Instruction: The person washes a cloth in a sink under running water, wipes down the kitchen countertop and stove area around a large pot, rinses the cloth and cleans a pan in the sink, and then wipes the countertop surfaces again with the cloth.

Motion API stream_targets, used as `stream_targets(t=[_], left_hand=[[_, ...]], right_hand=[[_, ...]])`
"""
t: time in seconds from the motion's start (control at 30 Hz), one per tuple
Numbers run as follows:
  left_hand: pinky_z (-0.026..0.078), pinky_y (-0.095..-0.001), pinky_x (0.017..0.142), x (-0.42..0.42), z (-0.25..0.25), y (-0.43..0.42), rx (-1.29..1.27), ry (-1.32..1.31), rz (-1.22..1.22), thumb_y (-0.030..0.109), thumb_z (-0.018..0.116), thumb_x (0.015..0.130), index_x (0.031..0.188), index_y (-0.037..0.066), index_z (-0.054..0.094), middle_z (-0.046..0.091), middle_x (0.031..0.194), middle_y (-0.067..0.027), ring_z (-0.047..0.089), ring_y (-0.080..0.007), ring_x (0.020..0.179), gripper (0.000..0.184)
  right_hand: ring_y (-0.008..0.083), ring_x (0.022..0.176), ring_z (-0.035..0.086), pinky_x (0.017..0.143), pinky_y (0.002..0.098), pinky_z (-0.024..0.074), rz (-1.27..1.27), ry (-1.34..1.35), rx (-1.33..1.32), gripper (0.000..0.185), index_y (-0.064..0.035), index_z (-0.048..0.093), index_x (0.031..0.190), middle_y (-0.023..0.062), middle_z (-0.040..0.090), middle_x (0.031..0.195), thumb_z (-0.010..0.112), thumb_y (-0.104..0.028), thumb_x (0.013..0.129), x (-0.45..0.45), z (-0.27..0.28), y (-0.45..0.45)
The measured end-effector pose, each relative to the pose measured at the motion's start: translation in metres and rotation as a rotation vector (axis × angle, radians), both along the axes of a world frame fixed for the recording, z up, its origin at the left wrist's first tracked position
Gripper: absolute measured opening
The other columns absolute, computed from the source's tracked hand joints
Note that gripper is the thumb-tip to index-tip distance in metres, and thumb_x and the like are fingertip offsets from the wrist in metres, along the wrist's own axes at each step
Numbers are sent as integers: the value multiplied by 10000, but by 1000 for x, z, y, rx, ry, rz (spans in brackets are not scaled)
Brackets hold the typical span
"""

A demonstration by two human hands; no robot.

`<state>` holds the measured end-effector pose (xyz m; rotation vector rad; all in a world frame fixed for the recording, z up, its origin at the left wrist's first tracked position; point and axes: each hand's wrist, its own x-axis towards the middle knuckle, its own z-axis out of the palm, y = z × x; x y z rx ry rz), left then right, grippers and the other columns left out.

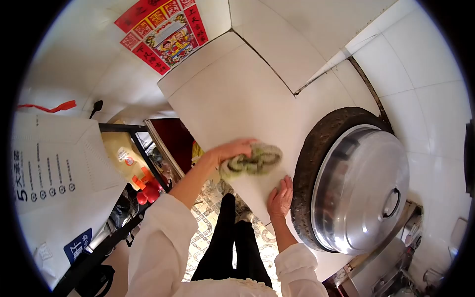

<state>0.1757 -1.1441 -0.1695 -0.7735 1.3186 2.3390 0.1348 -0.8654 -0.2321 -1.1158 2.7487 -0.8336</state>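
My left hand point(236, 150) is closed on a greenish, crumpled cloth point(258, 159), pressed to the white tiled counter point(225, 94) near its front edge. Motion blurs the cloth and the fingers a little. My right hand point(281, 197) rests on the counter's edge, palm down with its fingers stretched out, and holds nothing. Just right of that hand sits a large wok stove with a dark, rough rim point(303, 190). A shiny domed metal lid point(358, 190) with a black handle point(392, 203) covers it.
A red printed poster point(166, 34) hangs on the wall behind the counter. To the left stand a dark-framed rack point(141, 138) and a white box point(59, 163) with printed text. Metal kitchenware point(396, 272) lies at the lower right. Patterned floor point(205, 213) shows beneath me.
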Motion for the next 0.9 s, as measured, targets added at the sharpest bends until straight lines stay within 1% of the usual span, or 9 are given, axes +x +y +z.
stream_targets(t=[0.07,0.17,0.2,0.27,0.3,0.37,0.53,0.73,0.9], left_hand=[[457,-359,889,-18,-3,-24,-1021,-124,1,213,643,742,1217,72,545,610,1117,-134,581,-287,1003,505],[378,-453,1008,-20,-3,-34,-1550,218,241,281,648,783,1266,147,523,539,1285,-100,505,-295,1169,517],[378,-453,1008,-22,0,-20,-1547,219,230,281,648,783,1266,147,523,539,1285,-100,505,-295,1169,517],[259,-561,1067,-23,8,15,-1803,366,-401,320,630,814,1314,228,483,439,1395,-27,377,-233,1299,529],[259,-561,1067,-20,-2,21,-1810,364,-395,320,630,814,1314,228,483,439,1395,-27,377,-233,1299,529],[84,-621,1101,-27,-36,18,-1680,486,-597,379,562,852,1385,304,401,327,1477,33,272,-218,1368,562],[272,-590,983,-101,-30,-55,-1933,324,-380,305,523,866,1379,189,401,371,1444,-46,353,-251,1283,539],[327,-560,898,-169,-55,-164,-2014,-185,-90,305,443,905,1373,144,400,371,1442,-48,371,-244,1245,497],[330,-569,924,-183,-72,-211,-2017,-271,-70,305,434,908,1368,108,391,363,1446,-44,367,-235,1250,502]], right_hand=[[401,1237,406,1024,474,343,-1,-4,3,409,23,434,1195,214,433,1308,523,-26,799,0,-1,1],[402,1240,408,1033,477,340,-12,-20,6,410,28,425,1200,216,432,1311,523,-37,807,-3,3,0],[402,1236,412,1034,479,339,-4,-29,30,417,27,419,1205,218,432,1309,521,-36,805,-3,7,0],[402,1233,416,1035,481,338,6,-36,43,424,26,414,1210,219,432,1308,519,-36,804,-2,8,-4],[399,1227,423,1026,484,351,7,-27,48,438,16,413,1219,215,433,1308,527,-36,799,-1,7,-2],[404,1216,434,1016,487,366,15,-9,44,439,5,419,1219,214,441,1301,536,-45,799,-3,2,0],[416,1202,442,1004,499,373,31,4,66,407,33,433,1189,230,454,1278,534,-45,803,-4,5,-3],[439,1182,434,1009,531,345,53,-20,71,434,45,410,1205,255,445,1262,492,-24,785,-4,2,-5],[454,1159,444,992,541,364,65,3,98,430,69,413,1192,275,450,1238,475,-29,777,-3,-3,-1]])
